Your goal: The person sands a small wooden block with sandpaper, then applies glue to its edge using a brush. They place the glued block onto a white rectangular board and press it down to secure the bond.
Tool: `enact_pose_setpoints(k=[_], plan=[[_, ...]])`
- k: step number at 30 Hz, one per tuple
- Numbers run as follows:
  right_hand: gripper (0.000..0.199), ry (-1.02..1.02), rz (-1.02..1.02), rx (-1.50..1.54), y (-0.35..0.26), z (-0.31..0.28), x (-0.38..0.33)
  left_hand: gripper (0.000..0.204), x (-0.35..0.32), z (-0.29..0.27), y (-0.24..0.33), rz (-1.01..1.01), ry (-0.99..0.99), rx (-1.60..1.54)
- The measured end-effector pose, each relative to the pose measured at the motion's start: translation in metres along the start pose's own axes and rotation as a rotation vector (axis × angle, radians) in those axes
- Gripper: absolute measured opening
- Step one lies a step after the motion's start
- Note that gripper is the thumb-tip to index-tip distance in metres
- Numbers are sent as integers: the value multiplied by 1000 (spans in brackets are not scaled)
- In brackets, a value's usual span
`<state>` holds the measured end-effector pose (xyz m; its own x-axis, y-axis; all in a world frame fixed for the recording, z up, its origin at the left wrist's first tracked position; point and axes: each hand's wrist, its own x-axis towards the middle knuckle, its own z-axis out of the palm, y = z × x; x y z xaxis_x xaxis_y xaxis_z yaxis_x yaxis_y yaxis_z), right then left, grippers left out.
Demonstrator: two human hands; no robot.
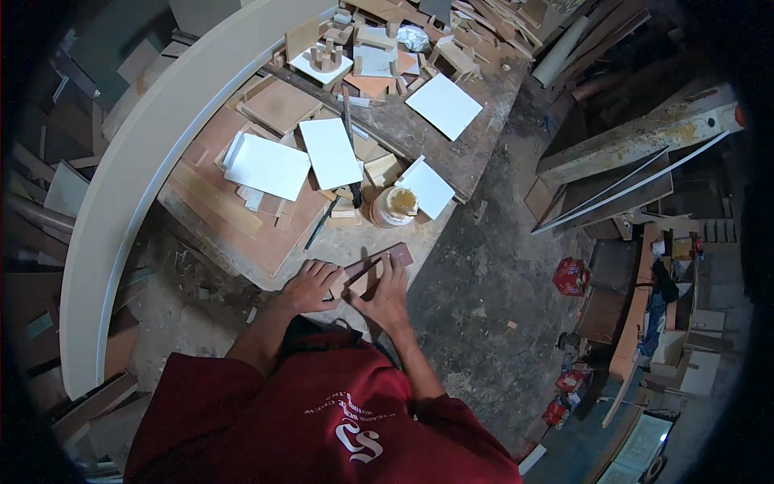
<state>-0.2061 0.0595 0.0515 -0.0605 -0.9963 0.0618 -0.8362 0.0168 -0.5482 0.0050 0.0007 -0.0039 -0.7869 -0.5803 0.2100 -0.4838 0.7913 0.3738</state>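
At the near end of the workbench (pixel 355 234), a reddish-brown flat strip (pixel 401 252) that looks like sandpaper lies slantwise. A small pale wooden piece (pixel 367 281) rests against it, between my hands. My right hand (pixel 387 297) reaches over the piece with its fingers on the strip's side and its thumb toward me, gripping it. My left hand (pixel 309 288) is closed at the piece's left end, its fingers bent and close together. The undersides of both hands are hidden.
Beyond my hands stand an open glue tub (pixel 395 206) and several white panels (pixel 267 166). A dark pencil-like rod (pixel 321 224) lies left of the tub. Wood offcuts crowd the far bench. A large curved panel (pixel 121 185) arcs along the left; concrete floor (pixel 476 306) lies to the right.
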Motion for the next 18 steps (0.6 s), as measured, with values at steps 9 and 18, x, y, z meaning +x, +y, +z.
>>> enact_pose_setpoints(k=[9,18], plan=[[108,-185,140,-322,7,-42,18,74,1,-5,1,14,-10,0],[107,-158,10,-332,9,-36,35,73,4,-8,2,6,1,-15]])
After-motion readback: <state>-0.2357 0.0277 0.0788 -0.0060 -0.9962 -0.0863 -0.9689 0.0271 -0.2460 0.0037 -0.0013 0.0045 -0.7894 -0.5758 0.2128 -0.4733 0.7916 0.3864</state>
